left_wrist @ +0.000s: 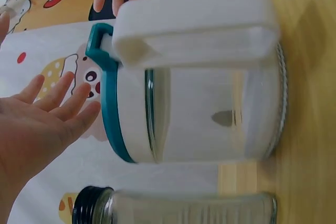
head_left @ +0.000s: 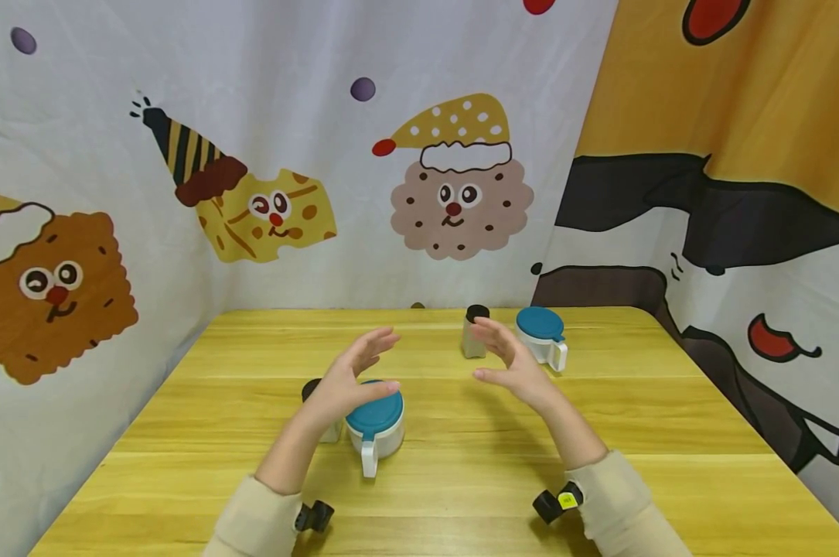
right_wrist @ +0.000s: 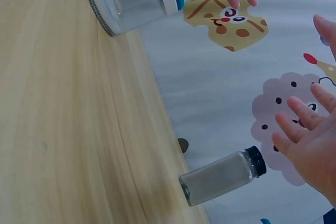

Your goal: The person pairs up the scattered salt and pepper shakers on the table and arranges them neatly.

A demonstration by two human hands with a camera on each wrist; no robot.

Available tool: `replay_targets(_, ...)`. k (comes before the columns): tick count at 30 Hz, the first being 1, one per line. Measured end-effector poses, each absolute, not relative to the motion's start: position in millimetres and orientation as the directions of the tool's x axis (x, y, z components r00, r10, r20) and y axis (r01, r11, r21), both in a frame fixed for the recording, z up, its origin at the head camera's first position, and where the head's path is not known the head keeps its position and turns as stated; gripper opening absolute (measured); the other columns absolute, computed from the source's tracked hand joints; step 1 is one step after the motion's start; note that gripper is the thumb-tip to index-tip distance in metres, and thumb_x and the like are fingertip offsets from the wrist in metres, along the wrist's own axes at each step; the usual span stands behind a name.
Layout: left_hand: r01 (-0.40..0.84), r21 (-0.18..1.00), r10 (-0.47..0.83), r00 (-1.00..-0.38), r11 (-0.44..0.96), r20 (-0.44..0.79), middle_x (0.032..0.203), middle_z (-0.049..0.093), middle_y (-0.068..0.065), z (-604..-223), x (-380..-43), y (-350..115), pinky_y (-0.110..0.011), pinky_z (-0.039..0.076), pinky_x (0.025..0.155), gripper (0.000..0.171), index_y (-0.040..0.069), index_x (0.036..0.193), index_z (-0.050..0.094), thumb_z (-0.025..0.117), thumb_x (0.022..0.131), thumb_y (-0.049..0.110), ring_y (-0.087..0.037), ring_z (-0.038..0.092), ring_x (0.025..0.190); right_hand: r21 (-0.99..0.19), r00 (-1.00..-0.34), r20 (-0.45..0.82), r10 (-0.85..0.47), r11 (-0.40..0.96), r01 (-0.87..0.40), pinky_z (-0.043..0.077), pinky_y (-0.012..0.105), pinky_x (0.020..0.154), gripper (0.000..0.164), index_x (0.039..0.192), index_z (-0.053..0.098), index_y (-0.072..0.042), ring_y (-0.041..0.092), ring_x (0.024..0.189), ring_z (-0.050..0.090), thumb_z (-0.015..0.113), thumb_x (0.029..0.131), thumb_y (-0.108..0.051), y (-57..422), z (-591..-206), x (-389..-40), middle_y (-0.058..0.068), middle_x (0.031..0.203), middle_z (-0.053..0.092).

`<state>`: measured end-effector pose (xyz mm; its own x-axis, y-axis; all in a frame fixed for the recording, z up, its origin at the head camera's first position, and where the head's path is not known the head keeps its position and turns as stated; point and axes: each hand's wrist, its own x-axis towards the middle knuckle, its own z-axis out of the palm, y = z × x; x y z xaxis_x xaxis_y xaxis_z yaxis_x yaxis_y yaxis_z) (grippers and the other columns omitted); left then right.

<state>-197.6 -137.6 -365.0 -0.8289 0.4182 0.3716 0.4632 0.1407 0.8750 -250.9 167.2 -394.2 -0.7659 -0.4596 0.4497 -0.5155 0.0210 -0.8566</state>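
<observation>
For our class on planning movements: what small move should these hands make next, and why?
Perhaps lower the left hand toward the nearer blue-lidded jar: the hand hovers close by, higher than the jar and holding nothing, while the jar stands upright, its handle toward the person.

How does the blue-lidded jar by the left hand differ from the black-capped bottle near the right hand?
The jar is wide and squat, while the bottle is narrow. The jar has a blue lid, the bottle a black cap. The jar carries a white handle; the bottle shows none. Both are see-through, closed and upright on the table.
</observation>
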Motion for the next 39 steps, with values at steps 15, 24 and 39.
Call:
replay_targets(15,0.455,0.879,0.378,-0.846,0.145,0.375,0.145,0.043,-0.005,-356,-201,-122,-0.047,0.026,0.109,0.07,0.016,0.146,0.037,0.072,0.086,0.006,-0.019,0.037,0.134,-0.847,-0.786,0.478,-0.391,0.032,-0.531,0.019,0.053,0.109,0.073,0.145,0.031,0.002,0.035,0.135,0.031,0.07,0.084,0.002,175,-384,-250,0.026,0.145,0.035)
replay_targets(24,0.433,0.883,0.341,-0.87,0.181,0.357,0.145,0.043,-0.007,-353,-205,-112,-0.044,0.025,0.11,0.07,0.011,0.146,0.037,0.073,0.086,0.008,-0.021,0.036,0.135,-0.839,-0.801,0.488,-0.347,0.068,-0.54,0.02,0.051,0.109,0.072,0.145,0.034,-0.002,0.036,0.134,0.032,0.07,0.083,0.005,181,-378,-249,0.019,0.145,0.038)
replay_targets(39,0.406,0.891,0.334,-0.884,0.203,0.326,0.146,0.042,-0.011,-324,-188,-91,-0.044,0.024,0.11,0.069,0.006,0.145,0.036,0.072,0.086,0.009,-0.025,0.035,0.135,-0.825,-0.807,0.519,-0.281,0.082,-0.559,0.017,0.053,0.109,0.072,0.144,0.032,0.002,0.038,0.133,0.031,0.067,0.081,0.012,193,-370,-250,0.022,0.144,0.037)
